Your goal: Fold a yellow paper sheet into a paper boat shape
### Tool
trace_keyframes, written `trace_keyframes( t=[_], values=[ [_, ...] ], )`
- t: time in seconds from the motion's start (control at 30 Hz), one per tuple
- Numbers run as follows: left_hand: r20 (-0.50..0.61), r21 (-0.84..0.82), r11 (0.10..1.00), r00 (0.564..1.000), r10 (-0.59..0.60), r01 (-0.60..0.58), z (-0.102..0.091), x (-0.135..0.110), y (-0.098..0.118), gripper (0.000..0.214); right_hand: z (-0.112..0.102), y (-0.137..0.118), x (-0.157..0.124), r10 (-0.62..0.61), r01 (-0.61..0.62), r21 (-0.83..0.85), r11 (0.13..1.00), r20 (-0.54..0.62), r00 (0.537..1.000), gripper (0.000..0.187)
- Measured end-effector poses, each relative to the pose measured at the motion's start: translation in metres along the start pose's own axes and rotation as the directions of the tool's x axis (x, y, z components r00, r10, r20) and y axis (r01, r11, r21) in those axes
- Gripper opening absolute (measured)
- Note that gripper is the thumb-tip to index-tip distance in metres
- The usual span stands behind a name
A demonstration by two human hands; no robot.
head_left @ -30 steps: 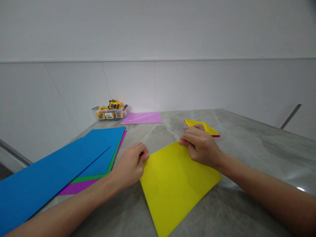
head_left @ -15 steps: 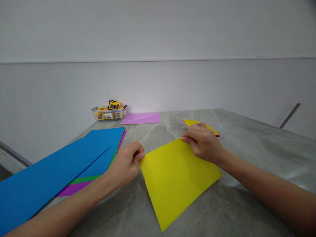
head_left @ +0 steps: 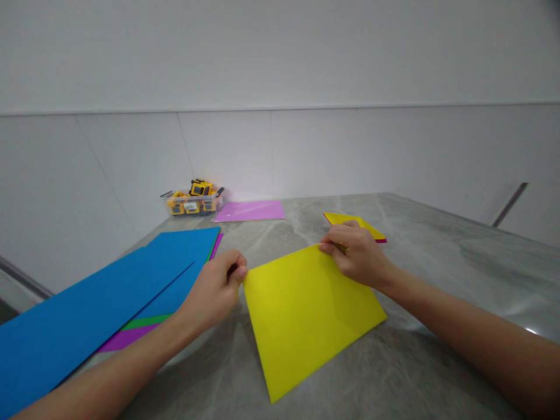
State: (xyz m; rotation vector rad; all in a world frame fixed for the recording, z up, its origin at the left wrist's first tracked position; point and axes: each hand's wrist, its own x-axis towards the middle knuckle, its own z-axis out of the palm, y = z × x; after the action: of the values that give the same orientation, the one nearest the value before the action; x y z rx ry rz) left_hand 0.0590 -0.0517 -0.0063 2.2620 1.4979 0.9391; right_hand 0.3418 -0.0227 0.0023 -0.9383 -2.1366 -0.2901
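Note:
A yellow paper sheet (head_left: 306, 312) lies folded on the grey stone table (head_left: 420, 361) in front of me. My left hand (head_left: 214, 289) is closed in a pinch at the sheet's left corner. My right hand (head_left: 356, 254) is closed on the sheet's far corner, fingers curled over the edge. A small folded yellow piece with a pink edge (head_left: 355, 224) lies just behind my right hand.
A stack of large sheets, blue (head_left: 109, 297) on top with green and purple beneath, covers the table's left side. A flat pink sheet (head_left: 250, 210) lies at the back. Beside it a clear box holds yellow toy trucks (head_left: 192, 199). White walls enclose the table.
The yellow sheet has slid and turned slightly leftward and away from me, with both hands moving along at its corners. The nearest corner has drawn back from the frame's bottom edge.

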Motion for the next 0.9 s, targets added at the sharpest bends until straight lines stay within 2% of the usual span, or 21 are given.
trace_keyframes(
  t=[0.17, 0.27, 0.37, 0.47, 0.57, 0.6, 0.67, 0.73, 0.77, 0.83, 0.9],
  values=[
    [-0.033, -0.047, 0.997, 0.997, -0.064, 0.062, 0.000, 0.002, 0.001, 0.019, -0.001, -0.006, 0.000, 0.043, -0.043, 0.021, 0.999, 0.015, 0.999, 0.016],
    [-0.103, -0.063, 0.994, 0.990, -0.094, 0.088, -0.005, 0.005, -0.006, 0.018, -0.003, -0.003, 0.000, 0.070, -0.070, 0.011, 0.997, 0.023, 0.997, 0.016],
    [-0.158, -0.171, 0.972, 0.969, -0.188, 0.161, -0.010, 0.008, -0.014, 0.022, -0.005, 0.004, 0.000, 0.167, -0.167, 0.003, 0.986, 0.024, 0.986, 0.016],
    [-0.071, -0.421, 0.885, 0.966, -0.249, 0.197, -0.009, 0.009, -0.015, 0.030, -0.002, 0.007, -0.001, 0.282, -0.283, 0.044, 0.958, 0.038, 0.959, 0.017],
    [0.145, -0.538, 0.810, 0.972, -0.185, 0.234, 0.001, 0.006, -0.009, 0.033, 0.005, 0.001, -0.004, 0.298, -0.305, 0.075, 0.949, 0.095, 0.950, 0.017],
    [0.202, -0.540, 0.804, 0.966, -0.163, 0.249, 0.005, 0.005, -0.007, 0.033, 0.008, -0.003, -0.004, 0.283, -0.292, 0.073, 0.954, 0.112, 0.953, 0.016],
    [0.217, -0.512, 0.823, 0.964, -0.153, 0.246, 0.011, 0.001, -0.005, 0.031, 0.012, -0.011, -0.005, 0.230, -0.237, 0.047, 0.970, 0.108, 0.967, 0.012],
    [0.122, -0.446, 0.876, 0.982, -0.145, 0.185, 0.014, -0.002, -0.004, 0.031, 0.013, -0.020, -0.004, 0.159, -0.159, 0.001, 0.987, 0.037, 0.987, 0.007],
    [0.066, -0.386, 0.912, 0.990, -0.122, 0.138, 0.014, -0.004, -0.004, 0.031, 0.014, -0.025, -0.003, 0.118, -0.118, -0.028, 0.993, -0.004, 0.993, 0.011],
    [-0.019, -0.224, 0.974, 0.999, -0.028, 0.023, 0.015, -0.006, -0.001, 0.028, 0.014, -0.035, 0.000, 0.031, -0.036, -0.078, 0.996, -0.062, 0.998, 0.015],
    [-0.050, -0.062, 0.991, 0.992, 0.113, -0.116, 0.017, -0.009, 0.003, 0.024, 0.015, -0.043, 0.004, -0.047, 0.041, -0.084, 0.996, -0.070, 0.996, 0.007]
  ],
)
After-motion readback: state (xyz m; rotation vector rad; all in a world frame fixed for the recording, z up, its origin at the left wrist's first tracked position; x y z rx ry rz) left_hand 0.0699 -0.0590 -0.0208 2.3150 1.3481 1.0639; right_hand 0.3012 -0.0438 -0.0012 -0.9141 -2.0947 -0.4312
